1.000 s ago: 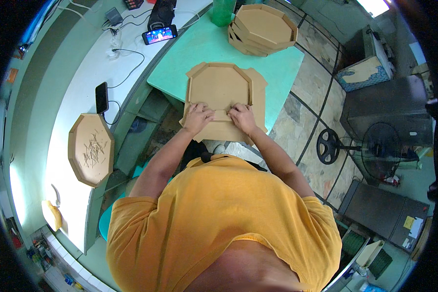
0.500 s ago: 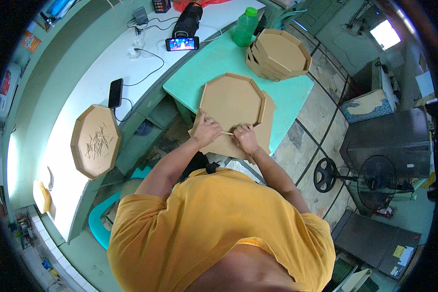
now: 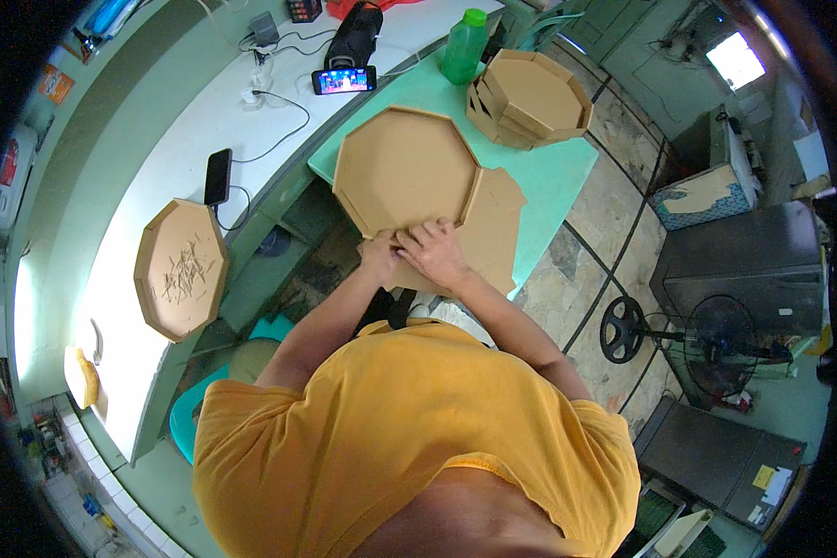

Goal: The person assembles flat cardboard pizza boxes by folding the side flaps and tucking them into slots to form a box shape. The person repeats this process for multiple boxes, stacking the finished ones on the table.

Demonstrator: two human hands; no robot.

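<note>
An octagonal brown cardboard box [image 3: 405,167] with low folded walls lies on the turquoise table, tilted over its left edge. My left hand [image 3: 378,258] is closed on the near-left wall of this box. Right beside it, my right hand [image 3: 432,253] has its fingers bent over the near wall, pressing on it. The two hands almost touch, and what lies under the fingers is hidden. A flat cardboard part [image 3: 495,219] spreads out beneath the box and to its right.
Several octagonal boxes are stacked [image 3: 535,98] at the table's far right, beside a green bottle [image 3: 465,48]. On the white counter [image 3: 172,167] lie a tray of cardboard scraps [image 3: 184,270], a black phone [image 3: 218,177], a lit phone [image 3: 344,80] and cables. A fan [image 3: 721,346] stands right.
The box has turned and shifted left and toward the far side. My right hand has moved left, next to my left hand. The thin strip between the hands no longer shows.
</note>
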